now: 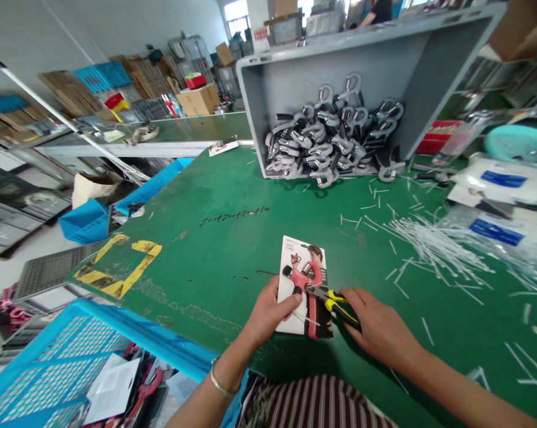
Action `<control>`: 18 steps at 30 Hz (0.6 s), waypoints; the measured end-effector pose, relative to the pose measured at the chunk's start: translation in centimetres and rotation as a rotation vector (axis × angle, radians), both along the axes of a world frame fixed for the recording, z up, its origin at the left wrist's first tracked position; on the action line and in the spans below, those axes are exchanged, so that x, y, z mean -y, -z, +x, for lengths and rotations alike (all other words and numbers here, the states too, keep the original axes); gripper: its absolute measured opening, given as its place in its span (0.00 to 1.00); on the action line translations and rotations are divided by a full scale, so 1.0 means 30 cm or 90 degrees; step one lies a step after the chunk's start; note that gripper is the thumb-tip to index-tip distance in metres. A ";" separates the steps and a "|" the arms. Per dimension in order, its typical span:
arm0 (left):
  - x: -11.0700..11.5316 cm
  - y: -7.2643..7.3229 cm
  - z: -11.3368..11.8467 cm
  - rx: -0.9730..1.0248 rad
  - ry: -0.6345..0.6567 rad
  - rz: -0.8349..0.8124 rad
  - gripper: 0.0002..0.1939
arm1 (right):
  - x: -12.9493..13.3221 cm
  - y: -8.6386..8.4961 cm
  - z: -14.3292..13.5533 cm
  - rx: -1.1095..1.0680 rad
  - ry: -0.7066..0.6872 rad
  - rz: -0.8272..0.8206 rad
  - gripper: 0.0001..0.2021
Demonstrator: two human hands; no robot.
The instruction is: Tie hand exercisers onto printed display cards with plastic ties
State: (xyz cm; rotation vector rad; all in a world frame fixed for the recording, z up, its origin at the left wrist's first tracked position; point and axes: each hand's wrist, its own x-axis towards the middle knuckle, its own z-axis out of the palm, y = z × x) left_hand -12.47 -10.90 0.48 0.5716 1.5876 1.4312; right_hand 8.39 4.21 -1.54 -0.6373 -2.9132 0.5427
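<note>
On the green table, a white printed card carries a pink and black tool. My left hand grips the card's left edge, its thumb lying over the lower part of the tool. My right hand is closed around yellow and black pliers, whose jaws touch the middle of the tool. A thin white strip sticks out across the card below the jaws. What exactly lies between the jaws is too small to tell.
A grey bin on its side holds many grey tools. White zip ties are scattered at the right, near plastic bags. A blue crate with carded tools stands at lower left. A person's arm shows far behind.
</note>
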 end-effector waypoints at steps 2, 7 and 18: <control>-0.002 0.005 0.002 0.025 0.005 -0.005 0.21 | -0.007 0.011 0.003 0.022 -0.023 -0.024 0.15; -0.009 0.000 0.007 0.149 -0.003 -0.002 0.19 | -0.042 0.032 0.004 0.027 -0.062 -0.078 0.15; -0.024 -0.041 -0.041 0.194 -0.068 -0.002 0.16 | -0.007 -0.052 0.028 0.013 -0.233 -0.213 0.13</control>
